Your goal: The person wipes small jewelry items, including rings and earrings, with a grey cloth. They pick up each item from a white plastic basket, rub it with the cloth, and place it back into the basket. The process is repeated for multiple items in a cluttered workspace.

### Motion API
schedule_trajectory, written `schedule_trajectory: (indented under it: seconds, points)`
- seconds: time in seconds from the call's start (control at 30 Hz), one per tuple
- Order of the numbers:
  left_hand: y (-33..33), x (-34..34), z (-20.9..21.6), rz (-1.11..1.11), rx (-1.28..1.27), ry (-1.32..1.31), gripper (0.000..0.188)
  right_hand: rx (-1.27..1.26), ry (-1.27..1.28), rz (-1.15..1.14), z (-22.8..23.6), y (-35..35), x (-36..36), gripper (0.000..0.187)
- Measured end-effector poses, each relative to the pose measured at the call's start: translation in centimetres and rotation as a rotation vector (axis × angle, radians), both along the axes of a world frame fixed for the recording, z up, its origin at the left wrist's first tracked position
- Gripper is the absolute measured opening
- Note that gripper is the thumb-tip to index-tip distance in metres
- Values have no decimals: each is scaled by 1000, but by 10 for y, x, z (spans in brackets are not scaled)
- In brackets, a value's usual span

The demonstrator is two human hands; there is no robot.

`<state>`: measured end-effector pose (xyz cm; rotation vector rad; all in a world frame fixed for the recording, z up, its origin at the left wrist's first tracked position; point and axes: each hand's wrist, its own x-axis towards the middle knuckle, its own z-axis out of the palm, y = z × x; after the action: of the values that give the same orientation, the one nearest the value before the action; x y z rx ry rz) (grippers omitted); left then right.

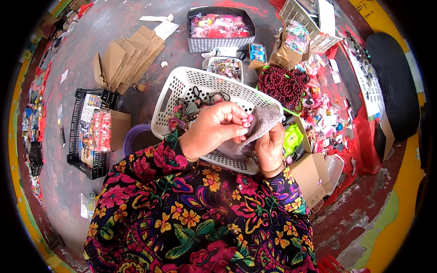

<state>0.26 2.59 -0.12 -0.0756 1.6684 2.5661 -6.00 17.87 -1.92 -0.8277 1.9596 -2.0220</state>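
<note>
1. grey floor with red-stained patches (82, 50): it spreads out around the white basket.
2. white perforated plastic basket with rounded corners (195, 79): it sits in front of the person, with a jumble of small mixed trinkets (193, 102) inside.
3. stack of flattened brown cardboard (125, 59): on the floor, beyond the basket and to its left.
4. black slatted plastic crate (73, 141): well left of the basket.
5. patterned rectangular bin with a dark rim (218, 44): beyond the basket, filled with pink packets.
6. heap of dark red round beads (282, 86): just beside the basket's far right corner.
7. left hand (209, 129): above the basket's middle, thumb and fingertips pinched together on the pink piece.
8. right hand (269, 150): at the basket's right end, fingers grasping the cloth.
9. soft greyish-mauve textured cloth (265, 119): raised over the basket's right part, draping downward.
10. tiny glossy pink bead-like piece (250, 119): above the basket, against the cloth's left edge.
</note>
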Motion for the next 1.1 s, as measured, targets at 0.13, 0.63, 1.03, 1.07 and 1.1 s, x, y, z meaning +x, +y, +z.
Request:
schedule_trajectory:
  seconds: [0.13, 0.63, 1.03, 1.07, 1.1]
  points:
    - [1, 2, 2, 46, -94, 20, 20, -209, -376, 52, -6, -1, 0, 21]
    - [-19, 4, 14, -75, -771, 326, 17, 12, -545, 311, 15, 13, -18, 17]
    - [-21, 3, 14, -44, -432, 211, 19, -28, -464, 300, 12, 14, -18, 15]
    - [-24, 2, 14, -71, -481, 246, 18, -15, -475, 299, 13, 14, -17, 15]
    - [-25, 2, 15, -89, -473, 234, 18, -3, -487, 301, 15, 14, -16, 15]
